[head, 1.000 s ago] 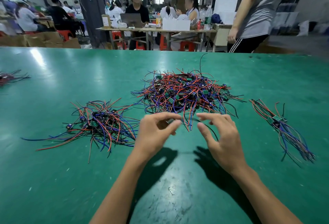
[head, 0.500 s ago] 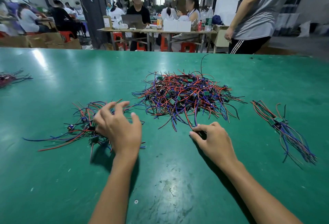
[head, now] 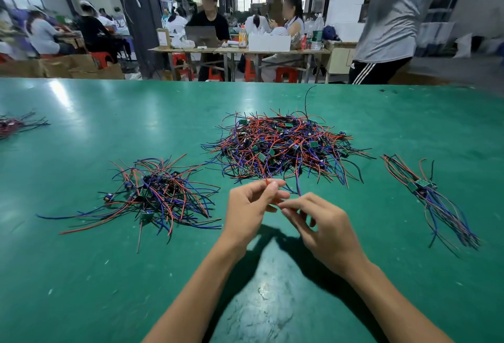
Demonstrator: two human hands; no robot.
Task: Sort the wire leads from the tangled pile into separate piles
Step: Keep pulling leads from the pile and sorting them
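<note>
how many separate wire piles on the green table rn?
4: the big tangled pile at centre, a loose pile to its left, a neat bundle at right, and a small pile cut off by the far-left edge.

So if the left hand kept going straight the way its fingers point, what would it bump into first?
Most likely the big tangled pile. The left hand points up and away across the table, pinching a red wire that leads from that pile. Depth is hard to judge, but nothing else seems to lie between.

I hold my bare left hand [head: 252, 207] and bare right hand [head: 324, 226] close together above the table, forearms converging, fingertips curled and pinching thin wire.
</note>
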